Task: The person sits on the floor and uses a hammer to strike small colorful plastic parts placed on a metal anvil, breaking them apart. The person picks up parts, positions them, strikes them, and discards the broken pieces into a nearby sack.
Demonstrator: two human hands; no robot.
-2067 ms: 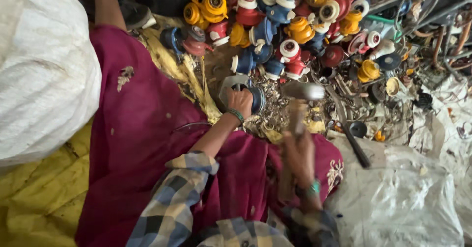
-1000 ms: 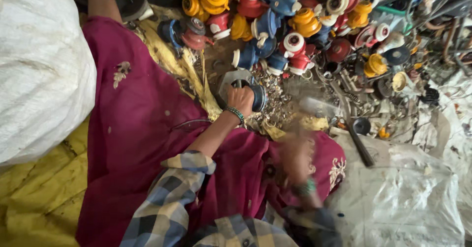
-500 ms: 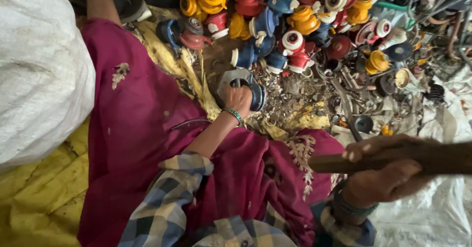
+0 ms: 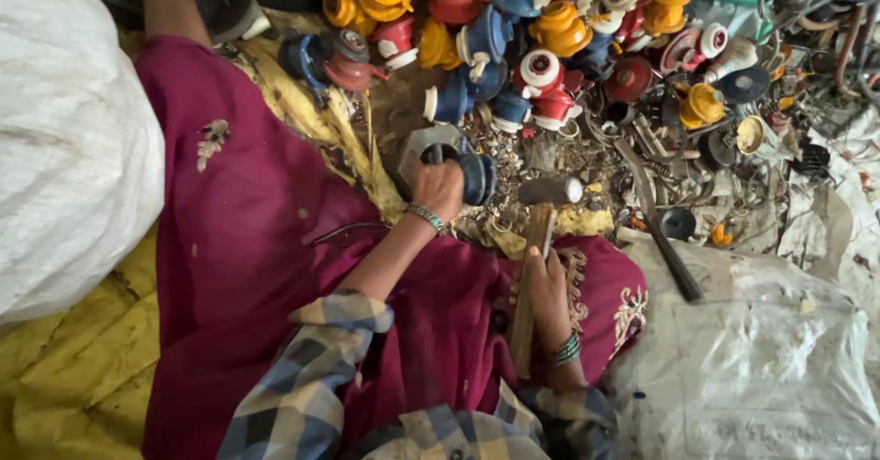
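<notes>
Near the middle of the view, the left hand [image 4: 438, 188] is pressing a dark blue round part [image 4: 477, 178] against a flat grey metal plate [image 4: 423, 144] lying on the ground; its grip is closed around the part. At about 5 o'clock from it, the right hand [image 4: 548, 297] is holding a hammer [image 4: 541, 240] by the wooden handle, fingers wrapped fully around, and the steel head is hanging just beside the blue part, not touching it. A pile of coloured plastic parts [image 4: 541, 29], yellow, red and blue, is lying at 12 o'clock, and a white sack [image 4: 752, 368] at 4 o'clock. To strike well, I think the left fingers should be staying clear of the side the hammer head is meeting, and the part should be sitting flat on the plate.
</notes>
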